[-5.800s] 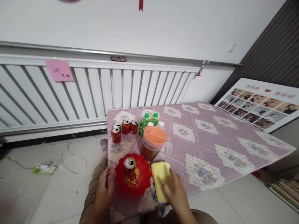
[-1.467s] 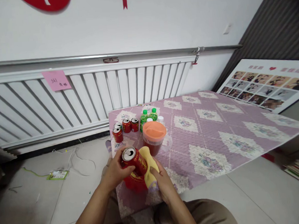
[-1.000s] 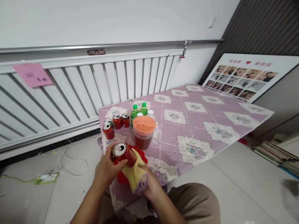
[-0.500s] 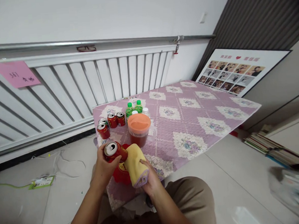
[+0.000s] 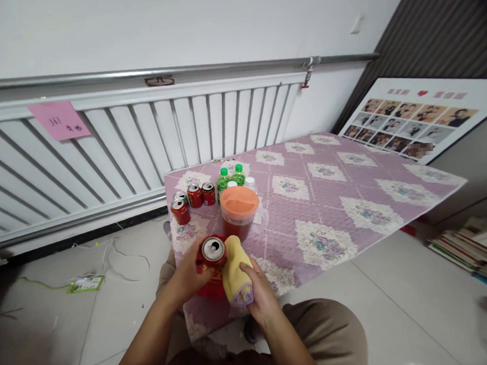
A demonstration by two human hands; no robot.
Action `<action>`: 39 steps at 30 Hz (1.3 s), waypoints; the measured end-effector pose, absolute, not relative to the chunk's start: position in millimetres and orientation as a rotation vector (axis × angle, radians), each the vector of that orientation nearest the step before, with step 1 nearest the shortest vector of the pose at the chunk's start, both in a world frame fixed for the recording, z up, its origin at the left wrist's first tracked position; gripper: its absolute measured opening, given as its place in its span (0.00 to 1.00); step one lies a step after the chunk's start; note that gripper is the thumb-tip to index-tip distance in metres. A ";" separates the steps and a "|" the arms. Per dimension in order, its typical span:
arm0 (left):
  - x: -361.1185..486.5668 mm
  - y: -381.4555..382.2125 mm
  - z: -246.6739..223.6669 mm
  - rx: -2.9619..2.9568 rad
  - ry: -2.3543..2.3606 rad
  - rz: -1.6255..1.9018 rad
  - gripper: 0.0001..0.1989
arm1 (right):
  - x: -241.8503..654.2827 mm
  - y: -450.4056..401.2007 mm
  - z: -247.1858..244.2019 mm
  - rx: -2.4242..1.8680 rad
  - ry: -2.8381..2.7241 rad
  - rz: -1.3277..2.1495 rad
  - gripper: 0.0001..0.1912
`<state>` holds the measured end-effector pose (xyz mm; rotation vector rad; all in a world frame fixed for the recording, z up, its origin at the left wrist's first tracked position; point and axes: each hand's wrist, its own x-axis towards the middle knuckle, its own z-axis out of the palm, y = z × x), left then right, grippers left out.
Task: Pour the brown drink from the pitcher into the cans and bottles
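My left hand (image 5: 189, 274) is wrapped round a red can (image 5: 213, 251), its opened top facing up toward me. In my right hand (image 5: 260, 290) is a folded yellow cloth (image 5: 237, 272) with a purple edge, touching or very close to the can's right side. Beneath both hands lies a red object (image 5: 213, 289), partly hidden. Just beyond them stands a clear pitcher (image 5: 237, 227) with an orange lid and reddish contents.
Several opened cans (image 5: 181, 211) stand at the left of the flowered tablecloth (image 5: 272, 233). Green-capped bottles (image 5: 238, 175) and white-capped ones are behind the pitcher. A radiator (image 5: 206, 124) runs along the wall. A power strip (image 5: 85, 284) lies on the floor.
The view has turned slightly left, so the table sits further right. The can in my left hand is more upright, and the yellow cloth has moved from its lower end to its side.
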<state>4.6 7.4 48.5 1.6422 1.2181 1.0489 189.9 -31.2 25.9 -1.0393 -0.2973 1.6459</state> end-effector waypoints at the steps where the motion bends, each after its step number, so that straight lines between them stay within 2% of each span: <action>1: 6.4 6.6 52.3 1.654 1.220 1.039 0.36 | 189.8 -31.3 25.4 -1.043 -0.317 1.645 0.33; 8: 15.1 2.0 66.9 1.672 1.257 1.056 0.30 | 187.0 -34.5 27.7 -1.080 -0.438 1.620 0.36; 18: 11.3 2.7 32.8 1.507 1.481 1.141 0.32 | 185.2 -43.9 58.7 -1.031 -0.539 1.612 0.35; 23: 5.9 6.7 7.5 1.378 1.541 1.247 0.36 | 216.3 -51.4 67.8 -1.007 -0.433 1.653 0.36; 26: 1.6 8.5 -3.9 1.342 1.505 1.284 0.40 | 249.2 -54.4 62.2 -1.048 -0.359 1.564 0.38; 29: 1.3 7.4 -2.6 1.367 1.518 1.256 0.39 | 283.2 -56.0 50.8 -1.135 -0.285 1.431 0.38; 35: 14.6 3.3 12.2 1.414 1.563 1.167 0.34 | 317.5 -57.5 31.9 -1.160 -0.169 1.303 0.28; 39: 21.8 5.2 3.6 1.401 1.537 1.180 0.34 | 314.4 -56.2 20.1 -1.262 -0.288 1.255 0.33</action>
